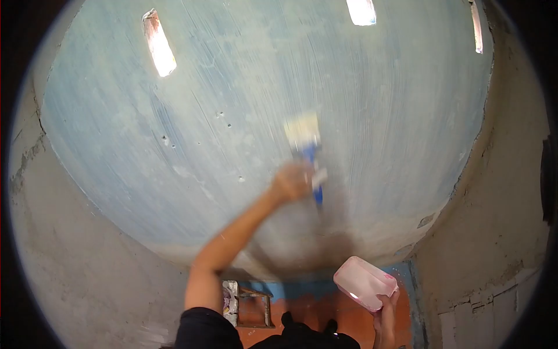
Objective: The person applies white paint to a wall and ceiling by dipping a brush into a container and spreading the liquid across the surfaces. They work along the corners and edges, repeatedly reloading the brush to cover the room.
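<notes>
Left hand [292,181] is reaching up and forward with the arm stretched out, fingers curled tight around the blue handle of a paintbrush [307,152]. The hand and brush are blurring, so finger detail is hard to read. The brush is standing nearly upright, its pale bristles pressing against the wall [174,145] above the hand. The wall is showing a pale blue-grey coat with streaky brush marks, a few small holes, and a darker patch lower down beneath the brush.

Right hand [385,317] is sitting low at the bottom right, close to the body, fingers gripping the near edge of a pink plastic container [365,282]. The container is tilting, its open side facing the camera; contents cannot be told. It is hanging well apart from the brush.

Below, an orange-red floor [354,317] is showing, with a small metal frame [254,306] standing on it near the wall's foot. Bare grey plaster [87,279] is flanking the painted area on both sides.
</notes>
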Available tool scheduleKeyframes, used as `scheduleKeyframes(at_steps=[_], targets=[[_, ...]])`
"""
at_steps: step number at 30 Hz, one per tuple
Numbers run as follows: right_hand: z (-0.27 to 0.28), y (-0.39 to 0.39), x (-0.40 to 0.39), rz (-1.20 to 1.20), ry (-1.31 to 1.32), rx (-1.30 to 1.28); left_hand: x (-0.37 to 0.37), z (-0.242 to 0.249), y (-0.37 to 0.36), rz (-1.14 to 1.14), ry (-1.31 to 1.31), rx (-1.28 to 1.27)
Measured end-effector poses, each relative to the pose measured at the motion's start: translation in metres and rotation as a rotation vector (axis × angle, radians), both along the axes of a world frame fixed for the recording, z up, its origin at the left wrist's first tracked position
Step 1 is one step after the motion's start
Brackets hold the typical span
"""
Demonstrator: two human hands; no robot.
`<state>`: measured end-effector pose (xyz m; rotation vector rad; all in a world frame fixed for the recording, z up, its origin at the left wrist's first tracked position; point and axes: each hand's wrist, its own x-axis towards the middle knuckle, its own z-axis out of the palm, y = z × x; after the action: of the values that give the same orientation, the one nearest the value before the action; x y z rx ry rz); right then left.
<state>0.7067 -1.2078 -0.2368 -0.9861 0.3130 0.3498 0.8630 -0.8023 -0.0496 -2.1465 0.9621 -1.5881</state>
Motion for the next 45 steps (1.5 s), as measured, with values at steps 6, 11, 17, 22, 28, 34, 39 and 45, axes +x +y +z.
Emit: scheduleKeyframes(at_steps=[6, 11, 17, 22, 28, 34, 39, 45], targets=[[-0.021, -0.009, 0.01, 0.006, -0.088, -0.042, -0.095, -0.268, -0.036, 0.062, 0.532, -0.103], [0.004, -0.005, 0.011, 0.026, -0.011, 0.011, -0.098, -0.294, -0.043, 0.339, 1.025, -0.343], [-0.013, -0.001, 0.014, 0.049, -0.045, 0.008, -0.029, -0.016, -0.018, 0.069, 0.596, -0.427], [-0.011, 0.002, 0.012, 0.061, -0.036, 0.031, -0.012, 0.264, -0.047, -0.02, 0.211, -0.3], [-0.005, 0.005, 0.006, 0.023, -0.03, 0.05, 0.006, 0.357, -0.101, -0.124, -0.471, -0.009], [-0.003, -0.005, -0.003, -0.037, -0.011, 0.024, 0.059, 0.189, -0.065, 0.064, -0.334, 0.037], [-0.009, -0.024, -0.007, -0.093, -0.008, -0.003, 0.04, -0.111, -0.055, -0.019, 0.064, -0.062], [-0.016, -0.037, -0.004, -0.135, 0.013, -0.024, -0.074, -0.341, -0.085, 0.106, 0.698, -0.202]])
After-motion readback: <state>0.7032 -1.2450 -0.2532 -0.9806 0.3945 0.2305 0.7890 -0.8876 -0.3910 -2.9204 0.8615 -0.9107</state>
